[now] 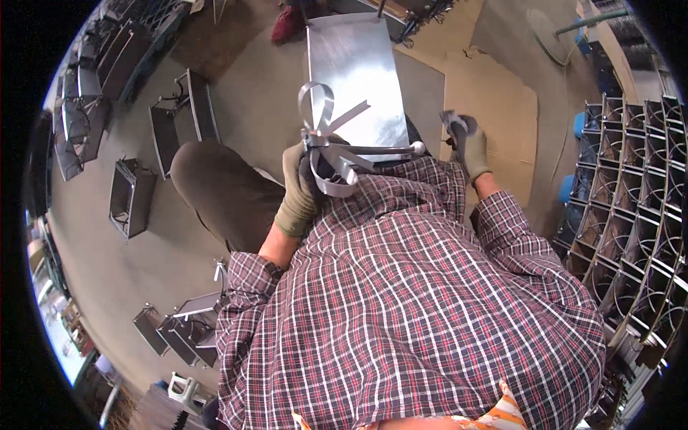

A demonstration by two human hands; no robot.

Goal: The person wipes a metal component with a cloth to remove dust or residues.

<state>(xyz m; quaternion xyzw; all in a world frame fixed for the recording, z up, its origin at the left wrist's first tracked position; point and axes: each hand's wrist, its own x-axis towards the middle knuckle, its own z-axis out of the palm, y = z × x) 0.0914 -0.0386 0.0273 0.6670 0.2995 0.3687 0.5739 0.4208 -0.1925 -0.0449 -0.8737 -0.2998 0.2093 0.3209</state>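
My left hand (pixel 297 190), in a grey-green work glove, is closed around a metal scroll piece (pixel 320 107) of curled flat strips. A rod with a pale round end (pixel 417 148) reaches from it to the right. Behind it, a shiny sheet-metal panel (pixel 355 68) slopes away from my lap. My right hand (pixel 474 152), gloved too, is out to the right above the cardboard, closed on a small grey object (pixel 459 127) with a dark part. Its kind is unclear.
Stacked metal frames with curved bars (pixel 631 193) stand at the right. Dark box-like metal frames (pixel 131 197) sit on the floor to my left. Flattened cardboard (pixel 494 107) covers the floor ahead. A red shoe (pixel 288 26) shows at the far side, and a white stool (pixel 185 389) behind left.
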